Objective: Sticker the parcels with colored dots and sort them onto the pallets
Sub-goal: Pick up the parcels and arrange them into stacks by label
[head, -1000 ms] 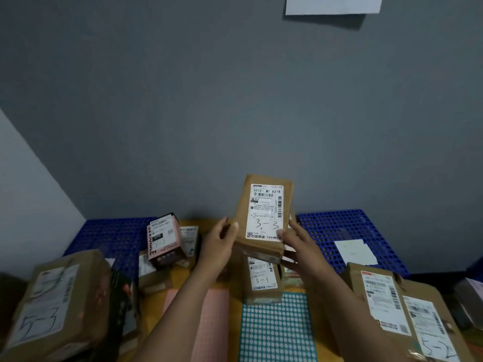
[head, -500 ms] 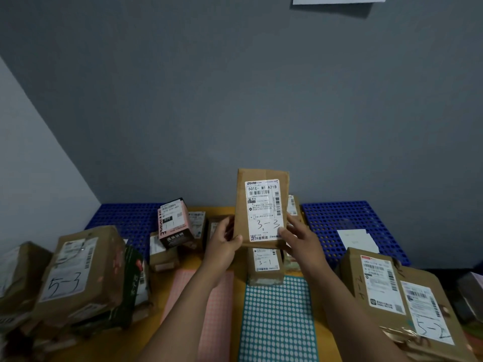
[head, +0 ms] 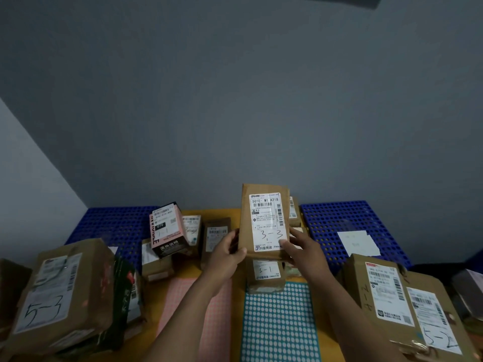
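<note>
**Brown parcel 3-3 [head: 265,220] squared up, no dot showing**

Over the last second the parcel had swung out of a tilt and stood straight on its short end, white label facing the camera, lifted above the middle of the yellow worktop [head: 236,322]; the left hand [head: 224,257] and right hand [head: 303,252] had slid down to its lower corners; the fingers of each were curled behind the cardboard with a thumb pressed on the front, so both gripped the parcel and neither was free. No coloured dot showed on the face in view; the label seemed to be under reading and the stickering not yet done; one hand would probably have to let go to peel a dot.

At the back lay the left pallet [head: 112,226] and the right pallet [head: 339,220], both blue, the right one carrying a white paper [head: 358,242]; a big parcel marked 5-3 [head: 60,293] filled the near left; parcels marked 4-2 [head: 379,291] and 5-2 [head: 433,322] filled the near right; these looked likely to crowd any reach toward either pallet. Under the forearms lay the pink dot sheet [head: 209,309] and the teal dot sheet [head: 279,322]; a parcel marked 3-1 [head: 265,274] stood at the teal sheet's far edge, directly below the held one; a pink-and-black box [head: 167,228] leaned among smaller parcels beyond the pink sheet.
</note>
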